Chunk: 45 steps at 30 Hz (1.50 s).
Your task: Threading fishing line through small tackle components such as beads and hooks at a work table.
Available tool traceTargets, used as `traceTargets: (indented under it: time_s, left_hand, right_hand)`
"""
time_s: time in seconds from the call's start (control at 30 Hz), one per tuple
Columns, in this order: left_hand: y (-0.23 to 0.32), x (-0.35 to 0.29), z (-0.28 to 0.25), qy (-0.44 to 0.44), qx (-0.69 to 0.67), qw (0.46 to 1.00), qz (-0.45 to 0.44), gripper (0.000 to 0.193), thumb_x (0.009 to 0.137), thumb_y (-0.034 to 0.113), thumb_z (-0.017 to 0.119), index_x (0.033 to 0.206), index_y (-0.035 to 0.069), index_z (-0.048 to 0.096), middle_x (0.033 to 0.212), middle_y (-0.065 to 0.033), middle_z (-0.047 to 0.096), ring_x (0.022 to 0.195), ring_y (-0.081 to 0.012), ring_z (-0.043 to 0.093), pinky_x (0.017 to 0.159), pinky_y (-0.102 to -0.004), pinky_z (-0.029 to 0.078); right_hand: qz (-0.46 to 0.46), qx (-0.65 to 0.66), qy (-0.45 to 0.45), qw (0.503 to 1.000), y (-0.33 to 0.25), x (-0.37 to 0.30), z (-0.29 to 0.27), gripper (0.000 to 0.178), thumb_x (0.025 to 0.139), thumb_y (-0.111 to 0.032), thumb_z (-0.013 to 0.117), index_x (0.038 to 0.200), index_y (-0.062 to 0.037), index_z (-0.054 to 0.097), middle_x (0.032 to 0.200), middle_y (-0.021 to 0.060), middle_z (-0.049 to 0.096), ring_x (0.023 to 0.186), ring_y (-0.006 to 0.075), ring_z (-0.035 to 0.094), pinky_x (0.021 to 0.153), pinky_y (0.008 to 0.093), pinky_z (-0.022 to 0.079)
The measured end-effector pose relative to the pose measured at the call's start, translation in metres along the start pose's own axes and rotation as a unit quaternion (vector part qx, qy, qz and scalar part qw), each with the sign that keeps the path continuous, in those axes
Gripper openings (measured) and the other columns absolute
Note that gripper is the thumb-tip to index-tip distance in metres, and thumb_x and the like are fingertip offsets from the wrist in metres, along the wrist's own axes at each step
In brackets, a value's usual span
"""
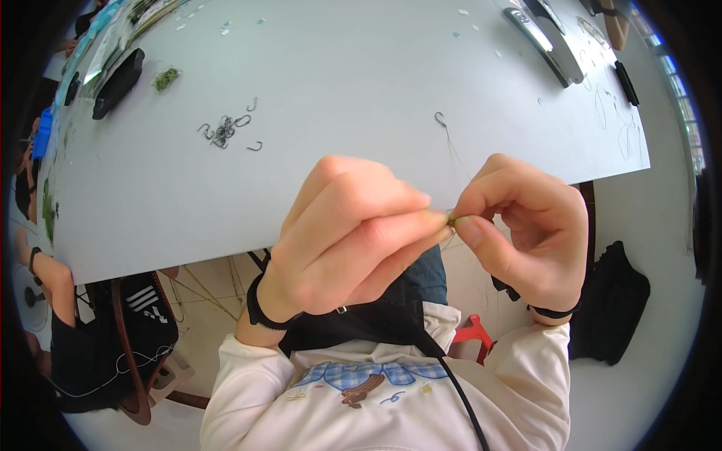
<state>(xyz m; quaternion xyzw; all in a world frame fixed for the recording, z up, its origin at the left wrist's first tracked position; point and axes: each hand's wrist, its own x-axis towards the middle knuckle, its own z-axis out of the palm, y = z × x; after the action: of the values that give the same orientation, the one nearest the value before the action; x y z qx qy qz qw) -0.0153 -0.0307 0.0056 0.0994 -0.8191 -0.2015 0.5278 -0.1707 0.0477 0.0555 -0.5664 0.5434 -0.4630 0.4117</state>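
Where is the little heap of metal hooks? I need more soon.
The heap of hooks lies on the grey table, up and left of the left hand, near a green tuft.

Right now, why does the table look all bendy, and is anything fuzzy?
Head view: the fisheye lens curves the table edges toward the dark rim; the hands look sharp; the tiny thing they pinch is too small to identify.
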Motion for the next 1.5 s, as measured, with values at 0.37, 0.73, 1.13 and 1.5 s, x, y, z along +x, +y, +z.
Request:
traceTargets:
  time_s: [0.37,0.73,1.13,1.5]
  left_hand:
    - [-0.003,0.007,-0.010,-0.055,-0.019,0.996,-0.069,0.016,0.072,0.018,0.063,0.075,0.004,0.056,0.083,-0.0090,0.053,0.070,-0.0191,0.048,0.062,-0.0278,0.038]
    - [-0.007,0.006,-0.010,-0.065,-0.117,0.983,-0.126,0.008,0.071,0.009,0.059,0.071,0.003,0.053,0.079,-0.0092,0.052,0.069,-0.0167,0.047,0.061,-0.0256,0.037]
    - [-0.007,0.004,-0.010,-0.069,-0.104,0.982,-0.140,0.005,0.069,0.005,0.056,0.069,0.001,0.053,0.078,-0.0092,0.052,0.068,-0.0167,0.047,0.061,-0.0256,0.036]
    - [-0.005,0.005,-0.010,-0.079,-0.063,0.984,-0.147,0.004,0.065,-0.001,0.056,0.067,0.001,0.052,0.075,-0.0085,0.050,0.066,-0.0164,0.046,0.059,-0.0242,0.035]
  right_hand:
    - [-0.170,-0.150,0.090,0.970,0.006,-0.003,0.007,0.013,0.063,0.009,0.056,0.074,0.0039,0.054,0.069,0.0084,0.053,0.058,0.0128,0.047,0.051,0.0229,0.036]
    - [-0.197,-0.163,0.094,0.962,0.014,-0.001,0.015,0.018,0.060,0.012,0.056,0.075,0.0037,0.054,0.070,0.0088,0.053,0.057,0.0131,0.048,0.052,0.0226,0.037]
    - [-0.090,-0.095,0.064,0.989,0.011,0.001,0.014,0.016,0.062,0.008,0.056,0.077,0.0038,0.054,0.073,0.0092,0.054,0.060,0.0128,0.048,0.055,0.0223,0.037]
    - [-0.095,-0.153,0.090,0.980,0.014,0.006,0.022,0.018,0.060,0.013,0.054,0.074,0.0019,0.053,0.070,0.0056,0.053,0.059,0.0103,0.046,0.053,0.0211,0.035]
